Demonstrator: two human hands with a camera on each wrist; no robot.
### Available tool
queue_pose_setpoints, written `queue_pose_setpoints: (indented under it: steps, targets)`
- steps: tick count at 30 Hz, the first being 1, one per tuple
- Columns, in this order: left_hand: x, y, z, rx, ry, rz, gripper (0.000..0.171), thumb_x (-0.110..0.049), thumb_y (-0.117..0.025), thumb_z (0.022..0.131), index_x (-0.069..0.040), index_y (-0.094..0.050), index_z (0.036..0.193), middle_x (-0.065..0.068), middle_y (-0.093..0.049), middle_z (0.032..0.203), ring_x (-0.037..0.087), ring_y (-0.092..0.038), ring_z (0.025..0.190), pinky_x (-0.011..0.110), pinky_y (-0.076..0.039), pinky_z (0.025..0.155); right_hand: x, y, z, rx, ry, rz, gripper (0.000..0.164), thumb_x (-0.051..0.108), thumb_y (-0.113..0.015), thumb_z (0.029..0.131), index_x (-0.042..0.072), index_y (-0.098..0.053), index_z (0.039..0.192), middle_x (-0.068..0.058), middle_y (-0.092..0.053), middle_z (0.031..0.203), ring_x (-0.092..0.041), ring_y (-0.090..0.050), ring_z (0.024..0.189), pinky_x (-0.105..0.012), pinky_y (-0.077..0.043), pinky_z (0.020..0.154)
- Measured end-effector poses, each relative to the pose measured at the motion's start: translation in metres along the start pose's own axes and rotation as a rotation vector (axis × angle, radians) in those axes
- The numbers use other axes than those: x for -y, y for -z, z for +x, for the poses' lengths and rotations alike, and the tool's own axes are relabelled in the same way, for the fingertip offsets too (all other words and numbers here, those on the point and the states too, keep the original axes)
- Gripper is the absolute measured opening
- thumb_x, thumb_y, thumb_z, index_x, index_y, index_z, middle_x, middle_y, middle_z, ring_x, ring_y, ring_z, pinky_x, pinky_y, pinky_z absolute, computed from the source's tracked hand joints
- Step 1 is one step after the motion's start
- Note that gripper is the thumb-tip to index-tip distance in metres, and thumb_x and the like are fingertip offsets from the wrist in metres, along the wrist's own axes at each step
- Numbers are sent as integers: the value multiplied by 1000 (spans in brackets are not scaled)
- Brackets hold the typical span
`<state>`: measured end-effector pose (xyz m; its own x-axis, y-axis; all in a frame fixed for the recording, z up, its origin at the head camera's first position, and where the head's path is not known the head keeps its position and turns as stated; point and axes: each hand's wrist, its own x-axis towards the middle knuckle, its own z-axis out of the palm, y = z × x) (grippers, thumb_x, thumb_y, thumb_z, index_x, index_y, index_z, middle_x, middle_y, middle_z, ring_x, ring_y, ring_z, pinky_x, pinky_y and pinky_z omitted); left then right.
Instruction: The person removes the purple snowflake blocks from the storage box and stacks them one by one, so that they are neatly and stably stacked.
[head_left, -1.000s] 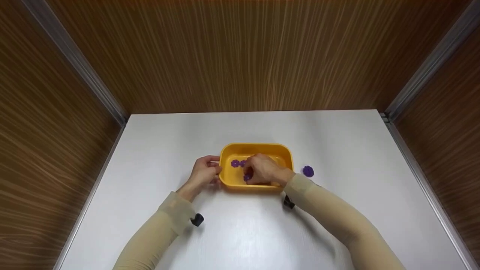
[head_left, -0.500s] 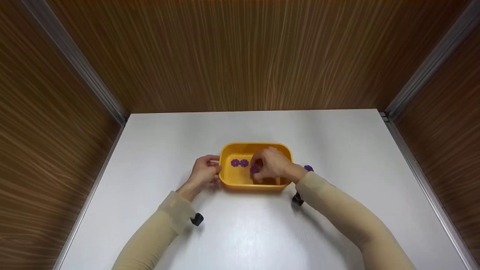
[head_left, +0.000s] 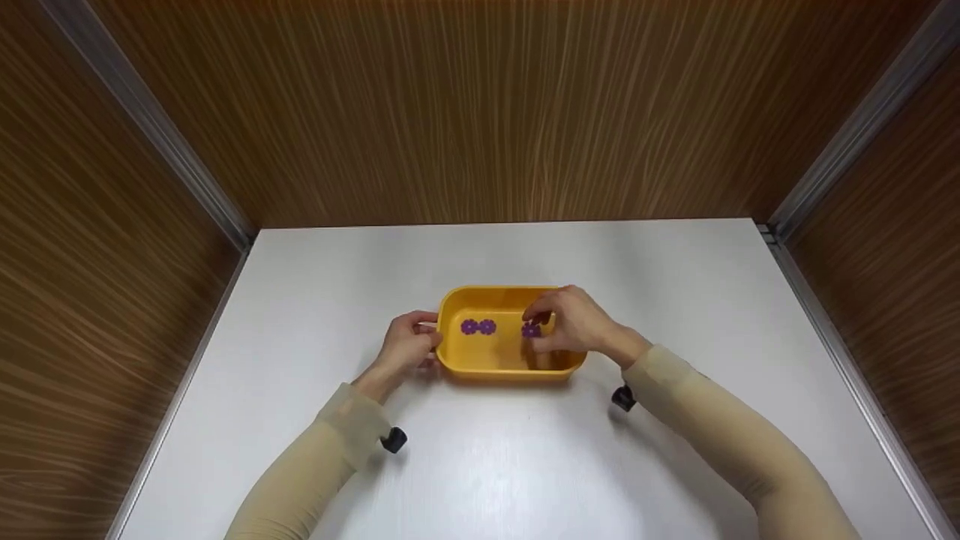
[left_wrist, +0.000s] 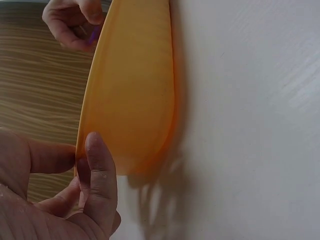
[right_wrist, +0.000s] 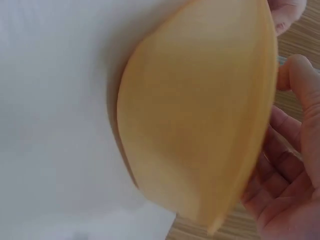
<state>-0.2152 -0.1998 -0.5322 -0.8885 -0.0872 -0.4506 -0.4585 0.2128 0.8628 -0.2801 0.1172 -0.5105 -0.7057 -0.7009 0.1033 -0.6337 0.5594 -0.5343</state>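
A yellow plastic tub (head_left: 480, 373) stands on the white table. At its left end my left hand (head_left: 407, 343) pinches the rim between thumb and fingers, as the left wrist view also shows. Two purple flower-shaped pieces (head_left: 478, 327) lie side by side on the tub's floor. Above the tub's right half, my right hand (head_left: 576, 319) holds another purple flower-shaped piece (head_left: 531, 330) by its fingertips. A bit of that purple piece (left_wrist: 94, 35) shows by the right fingers in the left wrist view. In the right wrist view the tub's wall hides the fingertips.
Brown wood-grain panels (head_left: 480, 112) close in the white table (head_left: 480, 465) at the back and both sides, with metal strips at the corners. Each wrist carries a small black camera (head_left: 623, 398).
My right hand has moved right and away from me with the purple flower-shaped piece. It now covers the spot where a purple piece lay on the table. The left hand stays put.
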Motion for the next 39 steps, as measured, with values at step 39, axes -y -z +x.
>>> queue_pose_setpoints:
  steps: [39]
  targets:
    - [2,-1,-2,-12,21,1,42,-6,-68,103,-10,-68,145,11,-70,120,21,-69,86,41,-70,87,-60,39,-69,-230,-79,8,25,16,-94,77,8,-89,100,-5,-82,88,-28,-73,81,-22,-56,69]
